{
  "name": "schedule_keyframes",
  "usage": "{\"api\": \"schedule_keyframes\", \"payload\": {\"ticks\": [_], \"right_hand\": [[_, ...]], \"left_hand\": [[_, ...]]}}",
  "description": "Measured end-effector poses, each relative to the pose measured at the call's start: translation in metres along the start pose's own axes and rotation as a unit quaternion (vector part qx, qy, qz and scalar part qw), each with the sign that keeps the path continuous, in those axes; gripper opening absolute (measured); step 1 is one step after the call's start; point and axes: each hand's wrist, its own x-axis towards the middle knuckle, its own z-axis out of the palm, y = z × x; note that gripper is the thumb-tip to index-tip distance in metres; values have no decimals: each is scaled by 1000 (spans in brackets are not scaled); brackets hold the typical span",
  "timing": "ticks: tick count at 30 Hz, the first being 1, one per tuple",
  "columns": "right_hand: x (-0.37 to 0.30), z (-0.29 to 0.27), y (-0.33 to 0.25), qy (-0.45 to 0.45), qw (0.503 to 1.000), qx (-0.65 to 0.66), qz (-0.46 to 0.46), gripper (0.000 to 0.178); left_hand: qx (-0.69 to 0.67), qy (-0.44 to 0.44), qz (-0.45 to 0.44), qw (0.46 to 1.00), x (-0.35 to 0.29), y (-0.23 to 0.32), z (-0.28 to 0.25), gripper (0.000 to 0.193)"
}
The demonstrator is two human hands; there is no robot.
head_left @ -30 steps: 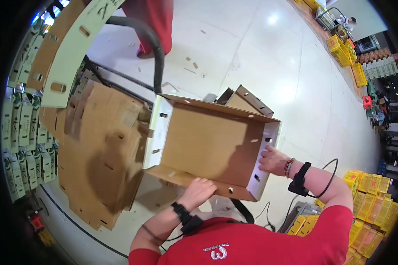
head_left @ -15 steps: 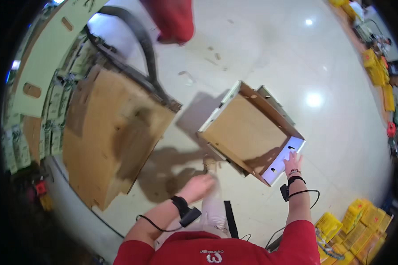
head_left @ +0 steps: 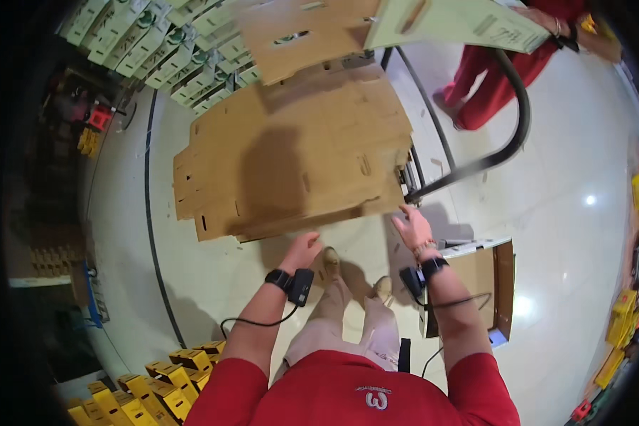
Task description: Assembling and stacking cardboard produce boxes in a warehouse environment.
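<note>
At 12 o'clock, just beyond both hands, lies the stack of flat brown cardboard sheets with cut slots [head_left: 298,160], unfolded. Left hand [head_left: 303,250] sits at 6 o'clock of the stack, near its edge, fingers part curled; nothing seen in it, how tightly it is closed cannot be told. Right hand [head_left: 413,226] is at the stack's 5 o'clock corner, fingers spread, gripping nothing; contact with the edge unclear.

Progress: one open rectangular cardboard box, white outside and brown inside [head_left: 505,284], stands formed on the floor at 4 o'clock; sheets on the stack not folded. Box's visible inside shows bare brown cardboard, rest hidden by right forearm.

Further out: black tubular cart handle [head_left: 522,106] at 2 o'clock; past it, a co-worker in red trousers [head_left: 476,92], a hand at a pale green cardboard sheet [head_left: 461,25]. Stacked pale green cartons [head_left: 142,42] between 10 and 11, yellow cartons [head_left: 170,387] between 7 and 8; contents of both unclear.
</note>
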Motion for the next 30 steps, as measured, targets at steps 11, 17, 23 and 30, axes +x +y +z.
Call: {"api": "schedule_keyframes", "payload": {"ticks": [11,17,23,30], "right_hand": [[152,60,-86,46,959,-215,178,45],[132,35,-116,197,966,-138,100,40],[10,-7,-207,-101,908,343,218,23],[-94,-4,-243,-520,740,426,-4,43]], "left_hand": [[-11,19,-99,995,-22,-101,-93,41],[35,174,106,978,-10,-26,-103,48],[189,279,217,916,-68,61,-98,51],[104,483,176,852,-140,49,-204,21]]}}
